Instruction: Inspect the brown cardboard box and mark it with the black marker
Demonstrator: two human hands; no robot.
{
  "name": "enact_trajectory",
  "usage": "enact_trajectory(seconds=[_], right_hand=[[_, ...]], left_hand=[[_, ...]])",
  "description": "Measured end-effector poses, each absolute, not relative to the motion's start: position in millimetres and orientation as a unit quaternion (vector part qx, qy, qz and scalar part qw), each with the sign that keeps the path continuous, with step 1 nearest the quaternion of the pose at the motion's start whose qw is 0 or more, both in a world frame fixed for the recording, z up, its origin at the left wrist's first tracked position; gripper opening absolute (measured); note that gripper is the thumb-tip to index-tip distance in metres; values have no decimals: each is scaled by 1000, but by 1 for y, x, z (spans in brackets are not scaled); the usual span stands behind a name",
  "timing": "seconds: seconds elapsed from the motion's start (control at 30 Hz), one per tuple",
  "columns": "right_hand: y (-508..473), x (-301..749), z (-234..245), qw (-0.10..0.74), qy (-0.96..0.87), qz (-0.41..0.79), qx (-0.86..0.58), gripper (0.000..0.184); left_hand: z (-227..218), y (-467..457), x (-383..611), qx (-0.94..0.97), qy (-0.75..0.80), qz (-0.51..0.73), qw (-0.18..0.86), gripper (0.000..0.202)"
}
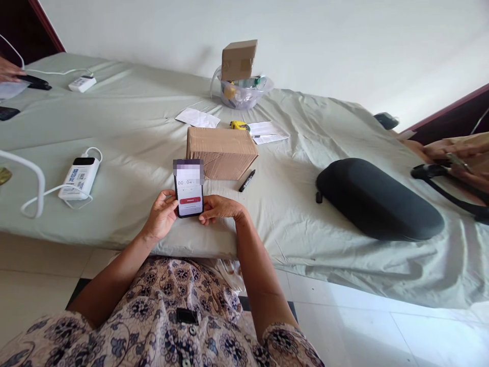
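Note:
A smartphone (190, 191) with a lit screen stands tilted up near the table's front edge, showing a timer and a red button. My left hand (162, 214) grips its left side, fingers closed at the edge. On the opposite side, my right hand (217, 208) has its fingers closed around the lower right edge. Just behind the phone sits a closed cardboard box (225, 153), partly hidden by it. A black marker (247, 180) lies to the right of the box.
Behind the box are a yellow tape measure (239, 125), white papers (198, 118) and a clear basket (242, 99) topped by a smaller box (239, 60). A black case (378, 199) lies right, a white power bank (78, 178) left. Other people's hands (464, 160) show at both sides.

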State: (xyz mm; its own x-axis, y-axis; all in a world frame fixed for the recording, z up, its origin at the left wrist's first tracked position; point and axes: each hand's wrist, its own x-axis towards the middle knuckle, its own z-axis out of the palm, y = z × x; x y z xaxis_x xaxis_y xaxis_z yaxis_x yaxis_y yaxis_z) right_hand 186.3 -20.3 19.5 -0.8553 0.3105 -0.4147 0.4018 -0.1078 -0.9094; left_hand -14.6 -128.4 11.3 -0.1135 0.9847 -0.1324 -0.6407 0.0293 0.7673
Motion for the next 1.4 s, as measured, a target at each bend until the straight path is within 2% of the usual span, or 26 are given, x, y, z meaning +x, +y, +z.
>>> enact_trajectory(seconds=[0.1,0.23,0.4,0.6,0.73,0.9,1.0,1.07,1.2,1.27,1.33,1.4], right_hand=[[-19,187,21,17,667,-695,267,67],[-18,189,22,-18,670,-687,280,66],[-17,189,21,-26,674,-686,274,63],[-12,201,23,-78,673,-680,279,54],[-9,213,26,-131,657,-694,265,55],[-7,219,24,-183,645,-702,242,56],[-8,221,23,-191,650,-699,229,57],[-8,226,25,-246,651,-677,239,57],[3,247,23,-548,541,-533,351,47],[14,259,16,-654,451,-453,406,42],[24,270,5,-701,378,-393,460,36],[32,275,-6,-683,353,-352,534,30]], left_hand=[[15,-125,-31,219,396,674,583,54],[21,-111,-72,193,471,722,469,55],[25,-85,-124,183,612,702,314,35],[23,-70,-159,183,708,636,247,15],[23,-72,-162,246,758,577,178,34],[43,-70,-136,416,854,303,84,71],[54,-64,-122,434,865,238,81,83],[58,-59,-121,427,867,244,80,82],[56,-46,-130,401,840,363,34,69],[50,-35,-128,431,786,442,29,65],[42,-20,-113,484,711,505,74,63],[32,-6,-88,530,653,526,130,64]])
